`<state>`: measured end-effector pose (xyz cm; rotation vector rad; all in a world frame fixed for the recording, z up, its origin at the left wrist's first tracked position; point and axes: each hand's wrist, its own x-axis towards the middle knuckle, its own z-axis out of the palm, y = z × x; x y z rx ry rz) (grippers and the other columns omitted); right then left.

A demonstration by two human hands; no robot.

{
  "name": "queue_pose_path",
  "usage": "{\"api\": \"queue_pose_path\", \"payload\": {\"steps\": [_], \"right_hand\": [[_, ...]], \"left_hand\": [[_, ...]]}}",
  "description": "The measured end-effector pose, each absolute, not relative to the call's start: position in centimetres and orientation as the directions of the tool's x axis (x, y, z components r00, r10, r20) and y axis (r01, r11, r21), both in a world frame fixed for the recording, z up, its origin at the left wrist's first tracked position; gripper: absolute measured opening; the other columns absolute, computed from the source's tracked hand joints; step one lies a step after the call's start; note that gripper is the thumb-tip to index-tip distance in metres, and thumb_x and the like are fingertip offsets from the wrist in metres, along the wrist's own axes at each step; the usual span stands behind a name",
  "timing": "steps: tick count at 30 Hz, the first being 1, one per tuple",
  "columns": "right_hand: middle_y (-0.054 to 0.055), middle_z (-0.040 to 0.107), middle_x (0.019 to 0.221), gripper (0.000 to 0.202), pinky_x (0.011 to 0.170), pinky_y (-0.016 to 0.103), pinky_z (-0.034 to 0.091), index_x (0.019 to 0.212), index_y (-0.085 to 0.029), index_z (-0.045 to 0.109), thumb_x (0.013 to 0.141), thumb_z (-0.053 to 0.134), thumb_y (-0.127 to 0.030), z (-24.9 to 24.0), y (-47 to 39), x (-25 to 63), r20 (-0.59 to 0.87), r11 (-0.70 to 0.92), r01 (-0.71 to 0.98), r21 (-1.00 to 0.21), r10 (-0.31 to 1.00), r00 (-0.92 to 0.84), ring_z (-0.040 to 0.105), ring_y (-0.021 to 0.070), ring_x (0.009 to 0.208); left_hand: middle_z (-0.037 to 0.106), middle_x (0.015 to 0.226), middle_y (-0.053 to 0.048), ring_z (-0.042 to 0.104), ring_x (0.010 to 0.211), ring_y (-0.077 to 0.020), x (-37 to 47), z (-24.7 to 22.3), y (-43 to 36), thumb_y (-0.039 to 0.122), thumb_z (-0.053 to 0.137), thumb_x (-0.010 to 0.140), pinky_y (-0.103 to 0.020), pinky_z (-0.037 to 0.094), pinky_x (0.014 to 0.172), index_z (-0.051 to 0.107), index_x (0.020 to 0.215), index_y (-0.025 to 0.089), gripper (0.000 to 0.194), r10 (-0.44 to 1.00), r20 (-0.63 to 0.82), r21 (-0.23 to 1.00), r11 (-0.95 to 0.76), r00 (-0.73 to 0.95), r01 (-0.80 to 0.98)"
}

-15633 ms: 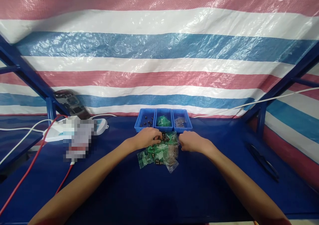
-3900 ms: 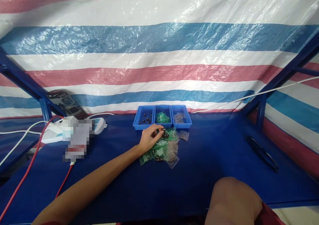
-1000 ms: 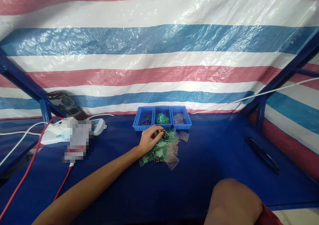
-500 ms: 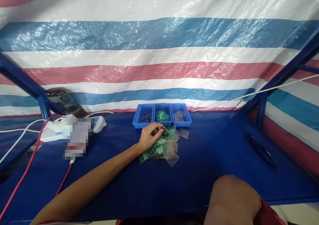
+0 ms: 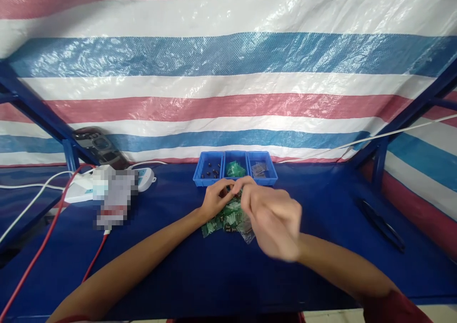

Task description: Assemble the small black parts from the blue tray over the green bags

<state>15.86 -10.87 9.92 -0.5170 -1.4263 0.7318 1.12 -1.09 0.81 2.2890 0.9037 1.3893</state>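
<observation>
My left hand is closed at the upper left of a pile of small green and clear packets, with small dark parts between its fingers. Meeting it from the right, my right hand has its fingers curled together near the left fingertips; what they hold, if anything, is hidden. Just behind are three joined blue bins: the left bin has small dark parts, the middle bin green packets, the right bin clear packets. My right hand covers the pile's right part.
On the left are a white power strip, a blurred-out object, a white device, red and white cables, and a dark device. Black tweezers lie at the right. Blue frame bars slant along both sides.
My right hand has moved from the lower right edge up and left to the pile, beside my left hand. My left hand stays at the pile. The view has shifted slightly.
</observation>
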Motion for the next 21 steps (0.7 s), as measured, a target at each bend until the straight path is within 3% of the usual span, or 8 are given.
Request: {"api": "queue_pose_path", "payload": {"steps": [2, 4, 8, 21], "right_hand": [[-0.002, 0.033, 0.051, 0.045, 0.055, 0.032, 0.041, 0.049, -0.021, 0.033, 0.089, 0.046, -0.038, 8.1, -7.4, 15.7, 0.664, 0.676, -0.142, -0.723, 0.737, 0.126, 0.038, 0.0131, 0.048], [-0.003, 0.033, 0.052, 0.043, 0.051, 0.028, 0.034, 0.051, -0.02, 0.034, 0.087, 0.049, -0.035, 5.8, -5.0, 16.1, 0.569, 0.583, -0.027, -0.812, 0.8, 0.188, 0.035, 0.0114, 0.048], [-0.004, 0.033, 0.053, 0.041, 0.05, 0.025, 0.026, 0.052, -0.019, 0.039, 0.088, 0.048, -0.037, 1.7, -3.4, 17.3, 0.513, 0.48, 0.219, -0.849, 0.849, 0.127, 0.032, 0.0098, 0.049], [-0.006, 0.029, 0.05, 0.041, 0.048, 0.024, 0.024, 0.054, -0.018, 0.04, 0.089, 0.045, -0.038, -0.6, -2.7, 17.8, 0.507, 0.458, 0.327, -0.827, 0.858, 0.079, 0.03, 0.0086, 0.045]], "left_hand": [[0.062, 0.074, -0.001, 0.045, 0.048, -0.0067, 1.1, 0.9, -1.2, 0.026, 0.057, 0.086, -0.019, 0.041, 0.047, 0.061, 0.1, 0.017, 0.017, 0.666, 0.66, 0.568, -0.745, 0.348, 0.348], [0.061, 0.074, -0.001, 0.045, 0.048, -0.0064, 1.2, 0.8, -1.1, 0.026, 0.056, 0.086, -0.019, 0.042, 0.047, 0.06, 0.1, 0.018, 0.017, 0.671, 0.654, 0.574, -0.741, 0.35, 0.348], [0.062, 0.075, -0.002, 0.045, 0.046, -0.0062, 1.1, 0.6, -1.0, 0.029, 0.054, 0.087, -0.019, 0.042, 0.046, 0.06, 0.1, 0.018, 0.018, 0.671, 0.65, 0.571, -0.741, 0.355, 0.354], [0.062, 0.077, -0.003, 0.045, 0.046, -0.0064, 1.0, 0.6, -0.9, 0.032, 0.051, 0.089, -0.019, 0.043, 0.046, 0.06, 0.102, 0.019, 0.02, 0.659, 0.656, 0.549, -0.751, 0.367, 0.367]]}}
